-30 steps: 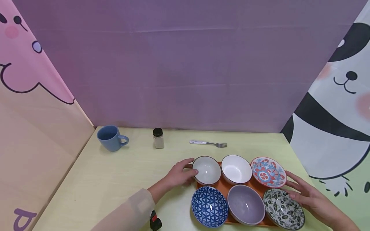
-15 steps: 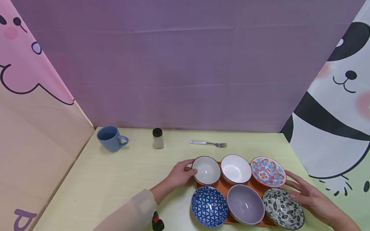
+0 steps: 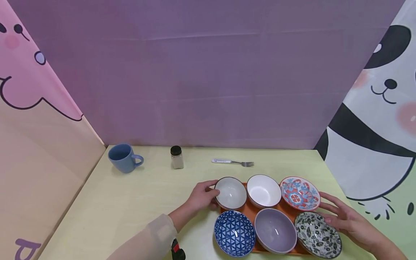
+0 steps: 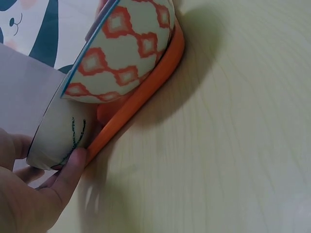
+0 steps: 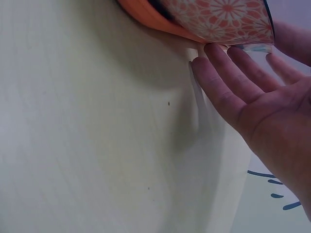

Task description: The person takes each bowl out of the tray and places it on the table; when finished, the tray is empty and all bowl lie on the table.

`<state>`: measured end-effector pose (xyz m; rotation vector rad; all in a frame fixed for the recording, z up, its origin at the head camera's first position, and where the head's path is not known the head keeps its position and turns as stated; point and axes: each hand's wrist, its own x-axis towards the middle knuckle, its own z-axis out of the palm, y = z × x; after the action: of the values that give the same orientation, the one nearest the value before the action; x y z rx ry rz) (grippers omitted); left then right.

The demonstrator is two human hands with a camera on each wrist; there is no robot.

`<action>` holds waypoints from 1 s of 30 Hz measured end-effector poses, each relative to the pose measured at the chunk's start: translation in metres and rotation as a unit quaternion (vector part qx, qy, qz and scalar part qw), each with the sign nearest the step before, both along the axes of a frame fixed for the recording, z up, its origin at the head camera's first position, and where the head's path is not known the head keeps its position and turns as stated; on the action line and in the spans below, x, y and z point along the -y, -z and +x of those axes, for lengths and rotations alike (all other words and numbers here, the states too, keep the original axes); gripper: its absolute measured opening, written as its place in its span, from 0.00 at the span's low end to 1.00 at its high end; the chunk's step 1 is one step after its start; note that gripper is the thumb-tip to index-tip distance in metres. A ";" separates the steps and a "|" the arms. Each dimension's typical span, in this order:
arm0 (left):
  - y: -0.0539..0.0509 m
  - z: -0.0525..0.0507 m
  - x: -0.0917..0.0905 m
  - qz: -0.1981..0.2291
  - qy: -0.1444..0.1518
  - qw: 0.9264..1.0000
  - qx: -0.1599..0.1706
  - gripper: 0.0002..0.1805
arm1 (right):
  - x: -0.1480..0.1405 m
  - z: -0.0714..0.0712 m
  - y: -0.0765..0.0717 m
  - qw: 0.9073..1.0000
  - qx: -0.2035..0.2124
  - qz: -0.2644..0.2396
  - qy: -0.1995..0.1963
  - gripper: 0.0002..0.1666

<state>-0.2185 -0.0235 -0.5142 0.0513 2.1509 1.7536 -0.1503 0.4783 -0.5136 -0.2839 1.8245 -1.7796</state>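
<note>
An orange tray (image 3: 247, 209) carries two rows of bowls. My left hand (image 3: 201, 196) rests at its left end, thumb over the rim of the grey-white bowl (image 3: 231, 194). A fingertip in the left wrist view touches near the tray's edge (image 4: 116, 121), low on that bowl. At the right end lies my right hand (image 3: 351, 222), beside the red-and-blue patterned bowl (image 3: 300, 195) and black-and-white leaf-patterned bowl (image 3: 318, 236). Its extended fingers (image 5: 228, 82) meet the tray's end in the right wrist view. Whether fingertips reach under the tray is hidden.
Between the end bowls stand a white bowl (image 3: 264, 191) and a purple bowl (image 3: 275, 231). A blue geometric bowl (image 3: 234, 234) sits front left. Farther back are a blue mug (image 3: 122, 159), a black-lidded jar (image 3: 177, 159) and a fork (image 3: 232, 162). A purple wall (image 3: 208, 90) backs the table.
Both hands keep their places at the tray's ends, and the bowls stay put on it. The whole scene shifts slightly as the head camera moves.
</note>
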 end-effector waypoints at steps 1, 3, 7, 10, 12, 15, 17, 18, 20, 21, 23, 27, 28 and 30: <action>0.000 0.000 0.000 0.004 -0.002 1.000 0.003 0.27 | 0.000 0.000 0.000 1.000 0.001 -0.004 -0.002 0.46; 0.001 0.000 0.000 0.009 -0.005 1.000 0.008 0.27 | 0.000 0.000 0.001 1.000 0.003 -0.015 -0.007 0.46; 0.000 0.001 0.002 0.022 -0.001 1.000 0.007 0.27 | -0.001 -0.001 0.001 1.000 0.004 -0.026 -0.015 0.46; -0.002 0.001 0.004 0.039 0.000 0.999 0.011 0.27 | -0.001 -0.001 0.000 1.000 0.006 -0.025 -0.017 0.46; -0.004 0.001 0.006 0.049 -0.001 0.999 0.017 0.27 | 0.000 -0.001 -0.001 0.999 0.006 -0.026 -0.019 0.46; -0.009 0.001 0.008 0.057 0.000 0.998 0.021 0.27 | 0.001 -0.002 -0.002 0.999 0.005 -0.026 -0.022 0.46; -0.012 0.002 0.009 0.062 0.000 0.998 0.021 0.27 | 0.002 -0.002 -0.004 0.999 0.007 -0.026 -0.025 0.46; -0.013 0.003 0.010 0.063 0.000 0.998 0.021 0.27 | 0.002 -0.002 -0.004 0.999 0.008 -0.025 -0.026 0.46; -0.015 0.003 0.011 0.069 0.000 0.997 0.020 0.27 | 0.003 -0.002 -0.006 0.999 0.011 -0.019 -0.025 0.45; -0.016 0.004 0.012 0.072 0.000 0.997 0.021 0.27 | 0.003 -0.002 -0.007 0.999 0.012 -0.017 -0.025 0.45; -0.016 0.004 0.014 0.077 -0.001 0.997 0.022 0.26 | 0.005 -0.002 -0.008 1.000 0.010 -0.007 -0.022 0.44; -0.013 0.004 0.021 0.094 -0.004 0.995 0.029 0.27 | 0.007 -0.003 -0.010 1.000 0.002 0.010 -0.020 0.43; -0.012 0.004 0.022 0.099 -0.006 0.995 0.031 0.27 | 0.007 -0.003 -0.010 1.000 0.002 0.012 -0.020 0.42; -0.011 0.004 0.027 0.108 -0.008 0.994 0.032 0.27 | 0.008 -0.003 -0.011 1.000 0.000 0.017 -0.019 0.42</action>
<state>-0.2143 -0.0500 -0.5033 0.0324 1.9156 1.9634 -0.1533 0.4698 -0.5023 -0.3044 1.8363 -1.7207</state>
